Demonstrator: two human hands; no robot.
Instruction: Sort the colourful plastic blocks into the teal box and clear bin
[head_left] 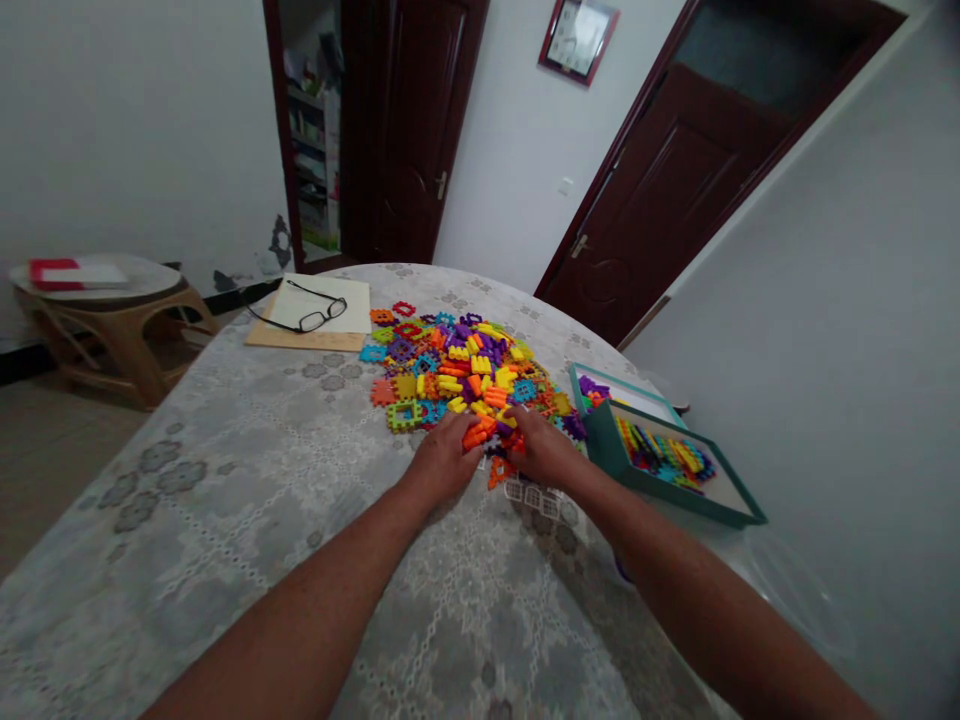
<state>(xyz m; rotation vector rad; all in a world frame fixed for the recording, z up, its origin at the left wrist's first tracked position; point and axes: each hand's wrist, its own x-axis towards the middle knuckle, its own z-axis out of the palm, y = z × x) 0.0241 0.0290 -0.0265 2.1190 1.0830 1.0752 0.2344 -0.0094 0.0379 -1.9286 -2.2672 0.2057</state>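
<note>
A heap of bright plastic interlocking blocks (457, 365) lies on the table with a grey lace cloth (247, 480). Both my hands meet at the heap's near edge. My left hand (442, 458) has its fingers closed on an orange block (477, 432). My right hand (541, 448) is curled beside it, fingers pinching at the same cluster of blocks; what it grips is hidden. A white lattice block (532, 494) lies just under my right wrist.
A teal box (660, 462) with block pictures on it stands at the right. Black glasses (311, 315) rest on papers at the far left of the table. A low wooden side table (112, 320) stands at left, dark doors behind.
</note>
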